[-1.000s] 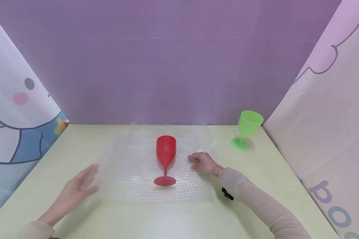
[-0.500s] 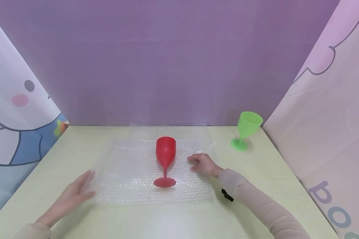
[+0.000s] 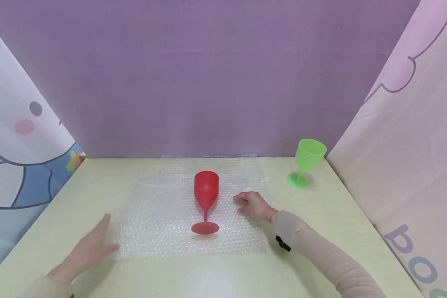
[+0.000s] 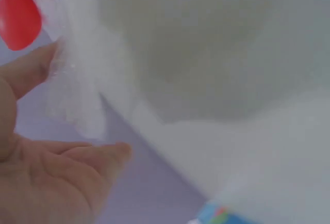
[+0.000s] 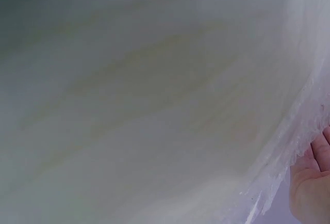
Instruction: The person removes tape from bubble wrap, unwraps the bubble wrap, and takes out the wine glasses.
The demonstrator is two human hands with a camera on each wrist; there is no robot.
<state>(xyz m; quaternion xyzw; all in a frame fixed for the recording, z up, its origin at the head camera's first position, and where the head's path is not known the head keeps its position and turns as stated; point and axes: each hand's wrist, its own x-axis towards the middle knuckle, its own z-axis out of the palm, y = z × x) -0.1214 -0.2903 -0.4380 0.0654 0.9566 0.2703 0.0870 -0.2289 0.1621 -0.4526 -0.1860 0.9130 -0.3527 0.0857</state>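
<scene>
A red goblet (image 3: 206,192) lies on its side on a clear sheet of bubble wrap (image 3: 152,231), its foot toward me and its bowl away. Left of the sheet, my left hand (image 3: 85,250) is spread, fingers and thumb apart, with nothing gripped. In the left wrist view one digit of the left hand (image 4: 46,182) reaches the wrap's edge (image 4: 77,95); whether it touches is unclear. My right hand (image 3: 255,205) rests on the right part of the wrap, fingers loosely bent, a little away from the goblet. Only part of the right hand (image 5: 312,188) shows in its wrist view.
A green goblet (image 3: 308,159) stands upright at the table's back right. Behind the pale table (image 3: 171,277) rises a purple backdrop (image 3: 208,82). Printed cloths hang at the left (image 3: 26,165) and right (image 3: 406,165) sides.
My left hand has let go of the wrap's lifted left edge and shifted slightly left and down, its fingers spreading. The left flap now lies flat. My right hand and the goblets stay put.
</scene>
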